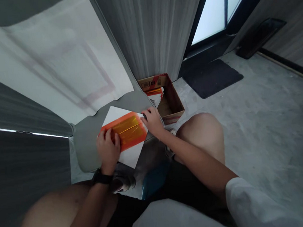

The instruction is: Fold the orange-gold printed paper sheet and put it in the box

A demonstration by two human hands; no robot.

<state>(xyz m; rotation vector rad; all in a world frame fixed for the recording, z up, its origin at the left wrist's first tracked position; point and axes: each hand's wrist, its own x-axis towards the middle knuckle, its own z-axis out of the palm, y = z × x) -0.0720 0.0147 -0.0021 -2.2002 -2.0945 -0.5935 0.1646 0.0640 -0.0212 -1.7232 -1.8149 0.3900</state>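
An orange and yellow glossy film (pixel 126 127) lies on a white sheet (pixel 134 157), set at an angle across the front of a grey padded seat (pixel 88 146). My left hand (pixel 108 146) presses on the left end of the film with its fingers spread. At the film's right end is my right hand (pixel 153 122), its fingers curled in. A small dark thing (pixel 144 117) shows at those fingertips, too small to name. What is under both palms is hidden.
An open cardboard box (pixel 175 101) with several orange and white sheets (pixel 156 95) stands on the floor beside the seat. White cloth (pixel 65 57) covers the seat's far part. A dark mat (pixel 213 78) lies before the door. My knees flank the seat's near end.
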